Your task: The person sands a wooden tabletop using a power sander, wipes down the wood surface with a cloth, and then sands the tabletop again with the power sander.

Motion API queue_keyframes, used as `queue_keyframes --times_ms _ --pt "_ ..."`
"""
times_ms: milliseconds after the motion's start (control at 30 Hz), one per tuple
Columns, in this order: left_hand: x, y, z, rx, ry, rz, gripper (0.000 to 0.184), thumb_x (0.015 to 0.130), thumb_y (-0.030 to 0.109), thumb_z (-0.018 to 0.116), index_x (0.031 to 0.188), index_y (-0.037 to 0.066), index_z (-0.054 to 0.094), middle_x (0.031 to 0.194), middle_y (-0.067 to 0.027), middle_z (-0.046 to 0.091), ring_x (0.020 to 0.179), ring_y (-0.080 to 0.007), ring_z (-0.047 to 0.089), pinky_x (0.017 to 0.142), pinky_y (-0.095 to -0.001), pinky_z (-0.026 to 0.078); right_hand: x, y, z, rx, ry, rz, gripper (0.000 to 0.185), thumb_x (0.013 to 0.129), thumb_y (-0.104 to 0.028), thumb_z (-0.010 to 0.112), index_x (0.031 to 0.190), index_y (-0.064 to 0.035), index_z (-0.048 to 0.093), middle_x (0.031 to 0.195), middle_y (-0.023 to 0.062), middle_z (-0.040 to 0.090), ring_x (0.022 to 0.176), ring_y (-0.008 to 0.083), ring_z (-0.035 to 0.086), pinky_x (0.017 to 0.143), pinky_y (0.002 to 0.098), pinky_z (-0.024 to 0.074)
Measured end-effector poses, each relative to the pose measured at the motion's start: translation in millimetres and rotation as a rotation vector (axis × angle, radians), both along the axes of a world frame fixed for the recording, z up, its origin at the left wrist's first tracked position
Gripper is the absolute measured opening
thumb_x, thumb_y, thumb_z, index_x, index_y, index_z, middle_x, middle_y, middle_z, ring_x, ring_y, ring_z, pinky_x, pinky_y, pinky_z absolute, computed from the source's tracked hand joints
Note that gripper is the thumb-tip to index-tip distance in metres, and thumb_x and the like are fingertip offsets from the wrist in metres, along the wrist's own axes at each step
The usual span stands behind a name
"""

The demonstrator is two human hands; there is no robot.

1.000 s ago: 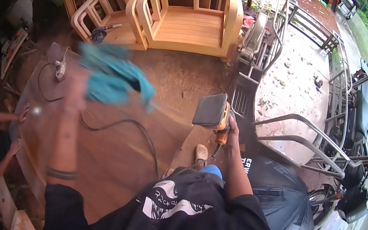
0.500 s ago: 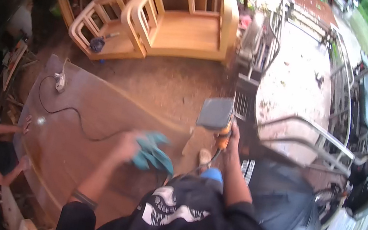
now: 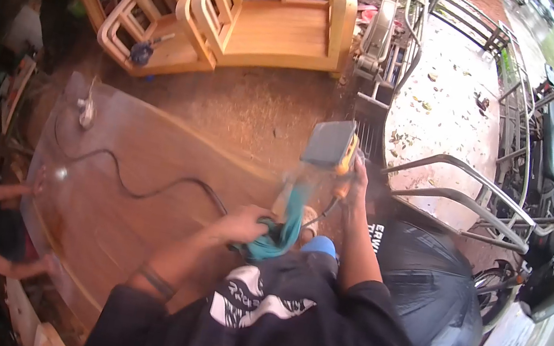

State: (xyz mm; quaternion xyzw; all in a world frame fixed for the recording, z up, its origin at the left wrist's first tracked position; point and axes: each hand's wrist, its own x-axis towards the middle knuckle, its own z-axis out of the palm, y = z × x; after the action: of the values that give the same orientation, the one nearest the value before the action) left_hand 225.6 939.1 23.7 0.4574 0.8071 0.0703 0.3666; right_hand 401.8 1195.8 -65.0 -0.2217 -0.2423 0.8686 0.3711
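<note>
My right hand [image 3: 358,186] is wrapped round the orange body of an electric sander [image 3: 330,145], tilted up so its flat grey pad shows. In my left hand [image 3: 246,224] I grip a teal cloth [image 3: 272,240], closed round its bunched part. One end of the cloth, blurred, reaches up just below the sander; whether it touches the sander I cannot tell. A dark power cord [image 3: 153,193] runs across the large brown wooden panel [image 3: 169,154] at my left, toward a white power socket [image 3: 86,113] at its far end.
Another person's arms [image 3: 6,196] rest at the panel's left edge. Pale wooden chair frames [image 3: 279,33] stand at the back. At right are a metal-railed cart [image 3: 440,128], a black cover like an umbrella [image 3: 426,296] and a parked motorbike [image 3: 547,176].
My left hand has moved right with the cloth, whose end now rises toward the sander. The sander is slightly higher and its pad is turned more sideways. The cord has shifted on the panel.
</note>
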Motion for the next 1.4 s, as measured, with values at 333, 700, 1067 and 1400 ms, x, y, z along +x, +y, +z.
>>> queue_keyframes --times_ms 333,700,1067,1400 --pt "-179 -200 294 0.995 1.337 0.787 0.028 0.093 0.013 0.055 0.114 -0.003 0.062 0.12 -0.0208 0.058 0.112 -0.0315 0.056 0.096 -0.0394 0.045 46 17 6 -0.089 -0.019 -0.057 0.04 0.095 -0.034 0.058 0.125 -0.0084 0.052 0.102 0.0058 0.066 0.079 0.0167 0.066 0.056 0.031 0.0561" --pt "-47 -33 29 0.708 -0.216 0.356 0.031 0.083 0.006 0.054 0.109 -0.002 0.069 0.1 -0.0116 0.072 0.101 -0.0213 0.066 0.094 -0.0334 0.048 47 34 -1 0.095 0.093 -0.07 0.047 0.095 -0.037 0.056 0.13 -0.0049 0.053 0.114 0.0056 0.065 0.096 0.0159 0.066 0.076 0.0296 0.0557" --pt "-115 -80 259 1.055 1.869 0.839 0.036 0.085 0.013 0.063 0.117 -0.004 0.059 0.118 -0.0222 0.055 0.109 -0.0363 0.055 0.095 -0.0414 0.045 71 9 -2 -0.008 -0.176 -0.175 0.038 0.096 -0.033 0.054 0.123 -0.0068 0.059 0.103 0.003 0.069 0.087 0.0148 0.067 0.071 0.0278 0.0554" --pt "-95 -52 153 0.876 0.633 0.612 0.037 0.091 0.017 0.058 0.124 0.0 0.054 0.115 -0.0122 0.057 0.104 -0.0249 0.055 0.088 -0.0371 0.045 57 47 17 0.053 -0.15 -0.16 0.049 0.094 -0.035 0.056 0.134 -0.0059 0.052 0.118 0.0073 0.065 0.103 0.0187 0.064 0.088 0.0333 0.0523"
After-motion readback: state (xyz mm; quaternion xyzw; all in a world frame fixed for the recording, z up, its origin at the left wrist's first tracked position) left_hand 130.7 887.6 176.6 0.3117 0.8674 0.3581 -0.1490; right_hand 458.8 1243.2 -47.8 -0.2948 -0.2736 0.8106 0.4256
